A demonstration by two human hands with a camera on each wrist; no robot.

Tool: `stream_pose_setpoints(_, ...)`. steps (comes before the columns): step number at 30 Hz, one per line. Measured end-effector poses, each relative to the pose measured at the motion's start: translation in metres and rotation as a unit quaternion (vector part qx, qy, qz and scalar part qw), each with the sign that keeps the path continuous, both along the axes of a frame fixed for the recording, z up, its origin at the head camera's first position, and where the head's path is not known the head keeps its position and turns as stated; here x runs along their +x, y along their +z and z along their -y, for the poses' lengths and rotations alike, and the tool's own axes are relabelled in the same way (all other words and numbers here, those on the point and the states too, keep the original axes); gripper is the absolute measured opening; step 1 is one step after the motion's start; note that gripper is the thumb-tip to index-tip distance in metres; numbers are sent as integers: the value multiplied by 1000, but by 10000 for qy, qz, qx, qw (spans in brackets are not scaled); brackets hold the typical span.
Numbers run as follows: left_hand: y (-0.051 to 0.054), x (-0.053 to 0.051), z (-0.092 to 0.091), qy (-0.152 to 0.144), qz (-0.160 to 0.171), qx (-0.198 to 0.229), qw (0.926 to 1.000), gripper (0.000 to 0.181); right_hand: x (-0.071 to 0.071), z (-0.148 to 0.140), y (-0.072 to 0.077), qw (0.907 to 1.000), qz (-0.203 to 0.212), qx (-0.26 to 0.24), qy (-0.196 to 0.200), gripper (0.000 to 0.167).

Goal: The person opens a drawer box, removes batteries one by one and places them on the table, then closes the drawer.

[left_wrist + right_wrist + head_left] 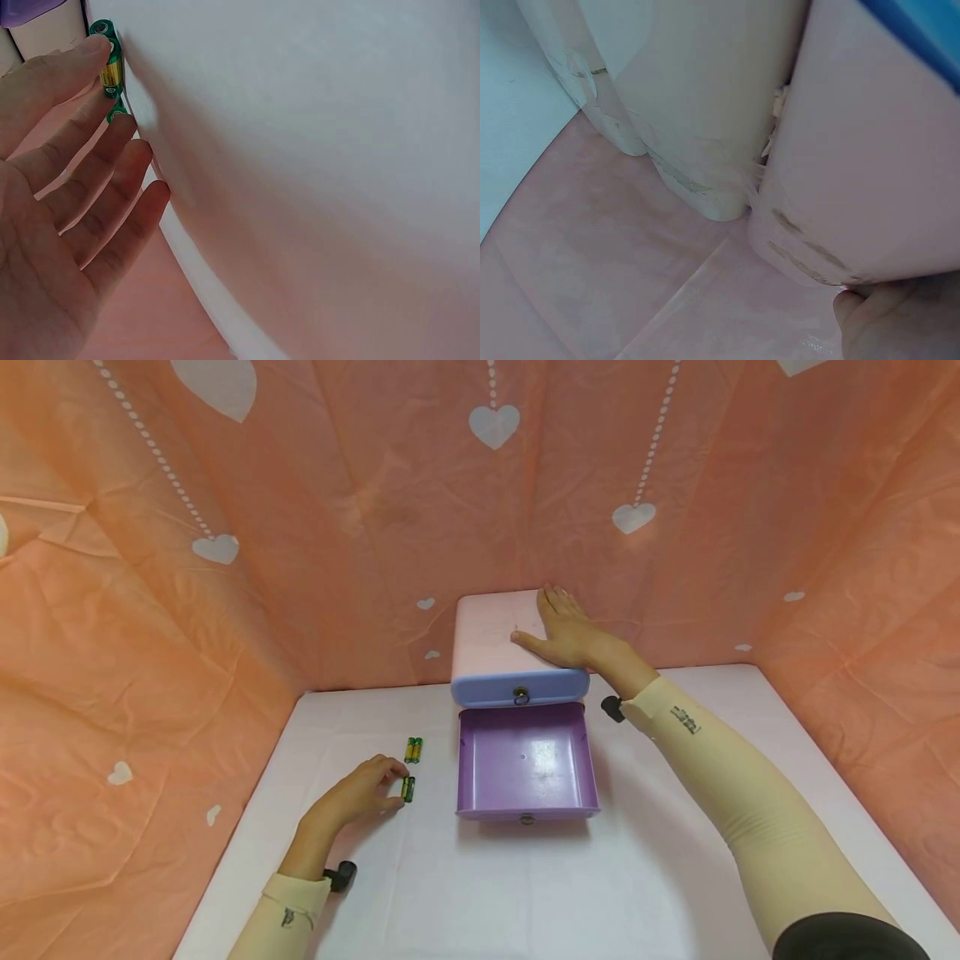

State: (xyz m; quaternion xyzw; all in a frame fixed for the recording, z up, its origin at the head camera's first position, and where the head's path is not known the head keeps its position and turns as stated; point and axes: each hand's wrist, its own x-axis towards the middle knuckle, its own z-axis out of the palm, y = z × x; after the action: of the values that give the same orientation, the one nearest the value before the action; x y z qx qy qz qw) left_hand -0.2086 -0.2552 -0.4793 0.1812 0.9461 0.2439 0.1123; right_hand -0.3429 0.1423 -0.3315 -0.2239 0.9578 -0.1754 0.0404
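Observation:
My left hand (363, 795) is beside a pair of green and gold batteries (408, 788) on the white table. In the left wrist view its fingers are extended and spread, and the thumb tip overlaps the near battery (111, 73); whether it touches is unclear. Just behind lies a second pair of batteries (413, 750). My right hand (566, 631) rests flat on top of a pink drawer unit (491, 631), fingers spread. Below its blue upper drawer front (487, 690), a purple drawer (517, 760) is pulled out, with nothing inside. The right wrist view shows the unit's scuffed back edge (810, 255).
A white cloth covers the table (480, 893). An orange-pink curtain with white hearts (360, 527) encloses the back and both sides, and the drawer unit stands close against the back one.

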Motion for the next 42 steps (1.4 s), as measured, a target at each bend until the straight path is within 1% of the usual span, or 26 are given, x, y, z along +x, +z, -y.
stream_pose_setpoints(4,-1,0,1,69,29,15,10000,41,-1,0,-1,10000,-20,-18,8,105)
stream_pose_setpoints(7,0,2,1,94,17,113,9999,42,-1,0,-1,10000,-23,-19,11,105)
stream_pose_setpoints(12,2,4,-1,109,-302,223,9992,39,-1,0,-1,10000,4,-12,10,105)
stream_pose_setpoints(14,5,6,-3,104,-448,314,9985,37,-1,0,-1,10000,6,-13,12,104)
stream_pose_setpoints(18,14,12,-11,87,-573,580,9966,34,-1,0,-2,10000,-14,9,-3,104)
stream_pose_setpoints(21,22,17,-18,57,-802,611,9949,31,-2,0,-3,10000,-19,-13,-7,105)
stream_pose_setpoints(25,32,25,-30,65,-1151,661,9911,28,-3,0,-3,10000,-18,-33,-8,105)
stream_pose_setpoints(28,40,32,-41,16,-1284,899,9876,26,-3,0,-3,10000,-23,-45,-4,106)
stream_pose_setpoints(33,48,43,-58,-258,-1508,1336,9792,22,-2,-1,-2,10000,-16,-64,4,105)
stream_pose_setpoints(36,52,51,-68,-369,-1540,1487,9761,24,-1,-1,-2,10000,-27,-43,2,105)
stream_pose_setpoints(42,60,67,-83,-466,-1402,1647,9752,28,0,0,-2,10000,-38,-50,-11,105)
